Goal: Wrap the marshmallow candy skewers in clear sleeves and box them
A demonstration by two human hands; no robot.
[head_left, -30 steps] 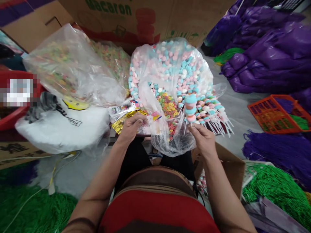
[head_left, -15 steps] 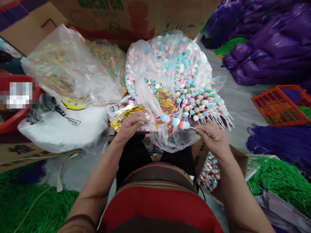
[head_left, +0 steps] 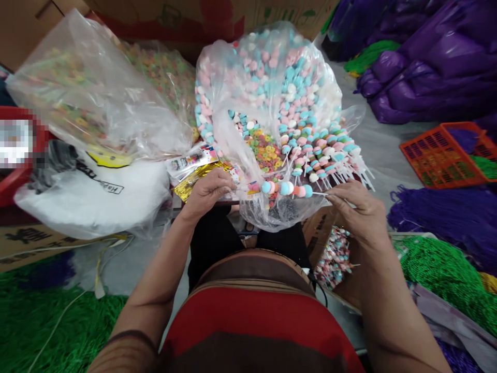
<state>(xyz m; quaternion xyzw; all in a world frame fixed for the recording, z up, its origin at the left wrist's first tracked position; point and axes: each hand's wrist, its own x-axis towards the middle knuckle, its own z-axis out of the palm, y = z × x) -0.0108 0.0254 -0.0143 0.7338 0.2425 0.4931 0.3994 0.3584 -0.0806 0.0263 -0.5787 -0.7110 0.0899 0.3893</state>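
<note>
A candy skewer (head_left: pixel 286 188) of pink, blue and white pieces lies level between my hands. My right hand (head_left: pixel 355 207) pinches its white stick at the right end. My left hand (head_left: pixel 212 190) is closed on the clear wrapper (head_left: pixel 241 190) at the skewer's left side. Beyond them stands a large clear bag of marshmallow candies (head_left: pixel 267 77), with colourful ring candies (head_left: pixel 266 150) in its opening. Several finished skewers (head_left: pixel 330 150) are piled on the right, sticks toward me. Gold ties (head_left: pixel 198 178) and printed wrappers (head_left: pixel 194 160) lie beside my left hand.
A bag of ring candies (head_left: pixel 77 98) and a white bag (head_left: pixel 97 191) are at left, near a red basin (head_left: pixel 39 134). An open box (head_left: pixel 353 285) holds wrapped candies below my right arm. An orange basket (head_left: pixel 438 155) and purple bundles (head_left: pixel 427 77) stand right.
My right hand has moved rightward with the stick, and the skewer has shifted right and lies more level. The camera view has also shifted slightly.
</note>
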